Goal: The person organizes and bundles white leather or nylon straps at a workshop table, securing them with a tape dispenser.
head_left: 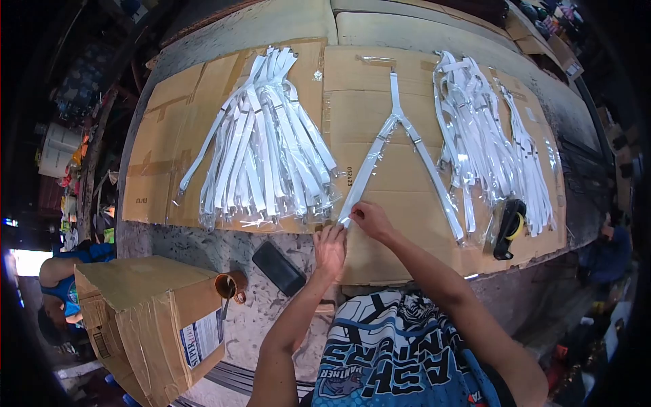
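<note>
A white Y-shaped strap lies spread on the cardboard sheet, with clear plastic along its two legs. At the lower end of its left leg, my right hand has its fingers pinched together on the strap. My left hand rests beside that same end, its fingertips at the cardboard's front edge; whether it grips anything is hidden. To the left is a large fanned pile of white straps in clear plastic. More white straps lie in piles on the right.
A black tape dispenser lies at the right front. Left of my hands are a black phone, a brown mug with a spoon, and an open cardboard box. One person is at far left, another at far right.
</note>
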`<move>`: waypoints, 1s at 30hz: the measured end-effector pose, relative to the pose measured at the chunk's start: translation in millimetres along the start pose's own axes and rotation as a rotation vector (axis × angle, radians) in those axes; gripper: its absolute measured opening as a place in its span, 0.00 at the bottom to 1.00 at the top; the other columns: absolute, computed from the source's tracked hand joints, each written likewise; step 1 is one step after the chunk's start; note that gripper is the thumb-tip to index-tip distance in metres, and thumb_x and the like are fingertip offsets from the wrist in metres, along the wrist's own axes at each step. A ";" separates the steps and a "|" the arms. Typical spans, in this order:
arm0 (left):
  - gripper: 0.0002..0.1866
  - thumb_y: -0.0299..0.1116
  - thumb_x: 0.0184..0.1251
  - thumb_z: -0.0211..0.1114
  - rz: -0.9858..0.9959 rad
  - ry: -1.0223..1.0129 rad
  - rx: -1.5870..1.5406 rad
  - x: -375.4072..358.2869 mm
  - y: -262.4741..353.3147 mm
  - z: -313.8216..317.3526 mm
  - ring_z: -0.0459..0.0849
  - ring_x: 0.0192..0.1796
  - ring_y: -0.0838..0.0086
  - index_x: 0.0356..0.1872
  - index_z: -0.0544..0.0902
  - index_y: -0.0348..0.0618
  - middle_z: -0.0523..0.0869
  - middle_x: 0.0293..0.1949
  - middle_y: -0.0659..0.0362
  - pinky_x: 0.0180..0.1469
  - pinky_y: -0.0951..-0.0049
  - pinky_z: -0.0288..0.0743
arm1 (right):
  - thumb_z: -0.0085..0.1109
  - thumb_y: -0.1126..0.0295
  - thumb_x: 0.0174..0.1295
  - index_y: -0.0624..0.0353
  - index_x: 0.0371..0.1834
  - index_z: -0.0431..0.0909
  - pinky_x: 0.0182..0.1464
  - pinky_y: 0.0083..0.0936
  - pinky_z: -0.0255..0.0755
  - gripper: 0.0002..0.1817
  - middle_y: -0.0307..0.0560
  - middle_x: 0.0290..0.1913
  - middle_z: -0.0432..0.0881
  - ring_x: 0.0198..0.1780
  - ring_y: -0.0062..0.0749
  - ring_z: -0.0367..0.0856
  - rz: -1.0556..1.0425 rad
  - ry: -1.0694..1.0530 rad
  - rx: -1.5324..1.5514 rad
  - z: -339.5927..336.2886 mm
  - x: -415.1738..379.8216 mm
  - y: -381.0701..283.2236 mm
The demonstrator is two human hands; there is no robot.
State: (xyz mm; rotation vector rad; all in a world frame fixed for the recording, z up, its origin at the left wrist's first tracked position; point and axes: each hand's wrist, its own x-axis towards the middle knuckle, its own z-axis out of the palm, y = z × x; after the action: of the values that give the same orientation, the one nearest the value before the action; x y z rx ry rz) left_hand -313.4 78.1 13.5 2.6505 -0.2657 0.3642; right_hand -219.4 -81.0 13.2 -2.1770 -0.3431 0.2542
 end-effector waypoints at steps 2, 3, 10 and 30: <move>0.11 0.28 0.56 0.67 -0.004 -0.022 -0.001 0.0 -0.7 0.0 0.80 0.54 0.67 0.41 0.87 0.44 0.86 0.48 0.62 0.55 0.60 0.66 | 0.68 0.67 0.61 0.63 0.37 0.83 0.38 0.31 0.76 0.10 0.50 0.32 0.83 0.32 0.35 0.83 0.036 0.063 0.075 -16.5 -10.8 -2.8; 0.11 0.28 0.56 0.67 -0.001 -0.020 0.006 -0.1 -1.2 0.1 0.80 0.55 0.67 0.41 0.87 0.44 0.86 0.48 0.62 0.55 0.60 0.66 | 0.68 0.67 0.62 0.63 0.37 0.83 0.37 0.30 0.75 0.10 0.49 0.30 0.83 0.30 0.32 0.82 0.055 0.146 0.102 -29.4 -19.5 -3.0; 0.13 0.28 0.56 0.65 0.023 -0.078 0.056 -7.8 -9.2 8.9 0.78 0.58 0.62 0.44 0.86 0.46 0.85 0.51 0.60 0.60 0.54 0.66 | 0.66 0.68 0.63 0.64 0.37 0.83 0.34 0.30 0.73 0.09 0.49 0.29 0.81 0.29 0.34 0.79 0.447 0.848 -0.187 -194.7 -147.9 42.4; 0.10 0.29 0.62 0.65 0.024 -0.075 0.033 3.8 3.1 -4.9 0.80 0.56 0.64 0.43 0.87 0.43 0.86 0.51 0.60 0.58 0.58 0.66 | 0.70 0.62 0.63 0.68 0.47 0.83 0.23 0.14 0.66 0.19 0.35 0.29 0.78 0.25 0.16 0.70 1.034 0.733 0.533 -318.4 -295.5 129.6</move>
State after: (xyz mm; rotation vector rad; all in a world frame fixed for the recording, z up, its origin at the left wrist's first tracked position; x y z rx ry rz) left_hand -311.6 77.1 20.1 2.6988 -0.3184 0.2799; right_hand -381.0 -493.2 110.4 -1.5815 1.1517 0.0675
